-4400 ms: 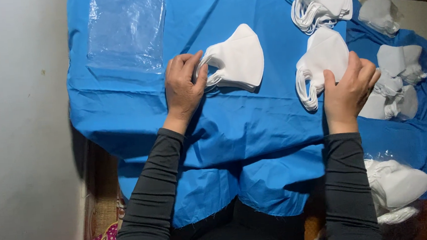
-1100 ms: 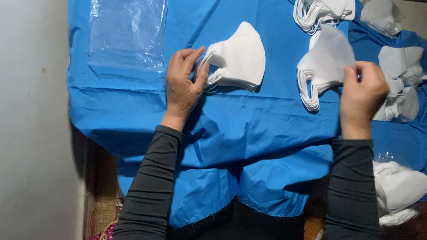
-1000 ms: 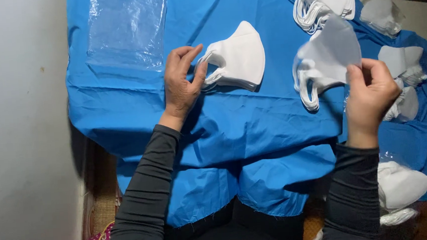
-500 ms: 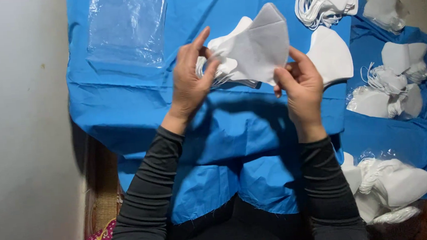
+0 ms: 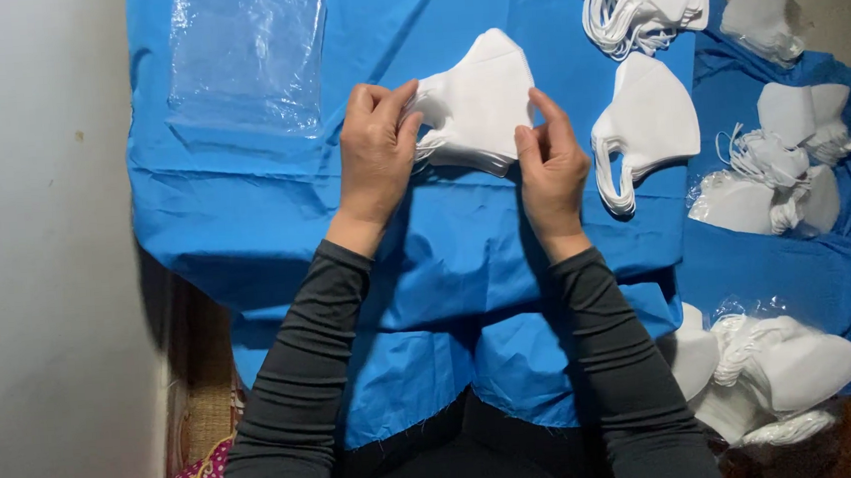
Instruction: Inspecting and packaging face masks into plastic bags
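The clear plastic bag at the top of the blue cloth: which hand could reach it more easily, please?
Probably the left hand. It grips the mask stack on the side nearer the plastic bag, while the right hand sits on the far side, towards the other masks.

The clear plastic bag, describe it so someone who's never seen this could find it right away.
Start at the blue cloth covering the work surface and go to its top left corner. The clear plastic bag lies flat there, left of the left hand. Unlike the white masks nearby, it is see-through and glossy.
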